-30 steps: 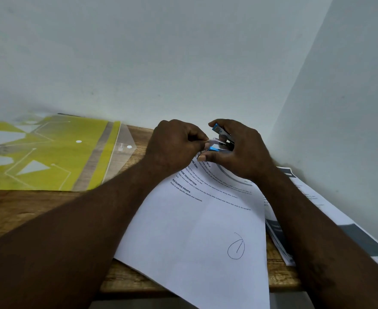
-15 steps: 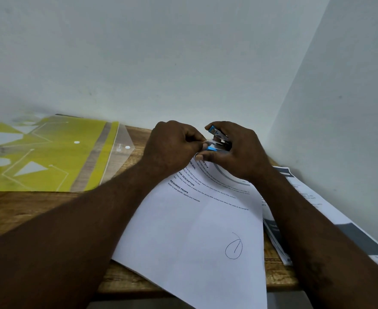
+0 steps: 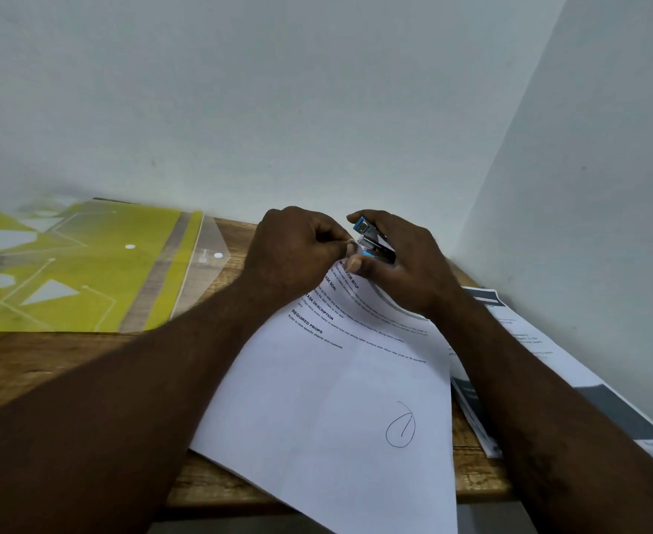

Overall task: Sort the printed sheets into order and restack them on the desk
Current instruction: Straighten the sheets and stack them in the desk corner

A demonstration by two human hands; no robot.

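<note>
Stapler [image 3: 373, 242] in right hand [image 3: 406, 271]; folder [image 3: 86, 271] alongside.

The right hand [image 3: 406, 264] is squeezing the stapler [image 3: 375, 244]. Its blue top arm is coming down toward the lower part, so the gap between them is getting smaller than it was one second ago. The thumb [image 3: 355, 264] of this hand, under the stapler, is rising a little toward the finger on top. The stapler is also sliding slightly toward the left hand [image 3: 294, 252], which is pinching the far corner of the top sheet [image 3: 336, 398] near the back edge of the desk [image 3: 28, 356]. Everything in view, the yellow folder [image 3: 86, 271] too, is shifting a little to the left together.
</note>
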